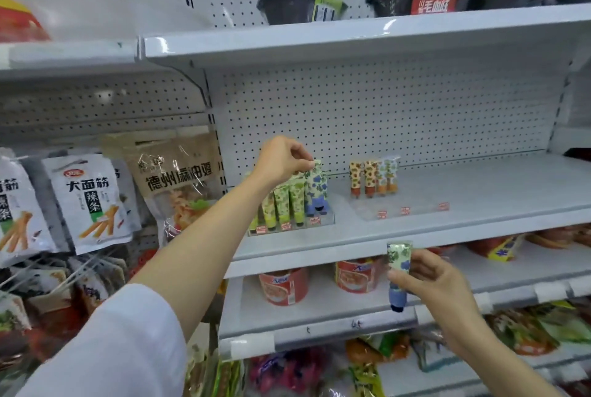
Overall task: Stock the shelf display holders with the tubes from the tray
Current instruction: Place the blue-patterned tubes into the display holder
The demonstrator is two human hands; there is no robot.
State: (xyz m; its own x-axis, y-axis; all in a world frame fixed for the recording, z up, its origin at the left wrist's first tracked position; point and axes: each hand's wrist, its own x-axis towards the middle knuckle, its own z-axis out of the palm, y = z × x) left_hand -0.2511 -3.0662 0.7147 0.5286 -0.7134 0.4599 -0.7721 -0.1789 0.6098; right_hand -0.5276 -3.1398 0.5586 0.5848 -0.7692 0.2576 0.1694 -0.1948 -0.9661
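1. Nearest the camera, the right hand (428, 278) hangs in front of the lower shelves with thumb and fingers curled round a blue-capped tube (398, 272), held cap down and clear of the shelf (447, 230). This one is not yet placed.

2. Further in, the left hand (281, 160) reaches out on a white sleeve (112, 342) and pinches the crimped top of a blue-patterned tube (315, 188) between thumb and fingertips. The tube stands cap down at the right end of the left holder (319, 220), either just seated or being seated; I cannot tell if it is fully in its slot.

3. In that same clear holder, to the left of the pinched tube, stands a row of green tubes (283, 201). It looks nearly full along the visible front.

4. To the right on the same shelf, well apart, the right holder (412, 209) carries only four orange tubes (374, 177) at its back left; its front row and right side are bare, so most of the work appears to lie here.

5. The tray named in the task is out of view, so the remaining stock cannot be judged.

6. Beyond, noodle bowls (287, 6) sit on the shelf above.
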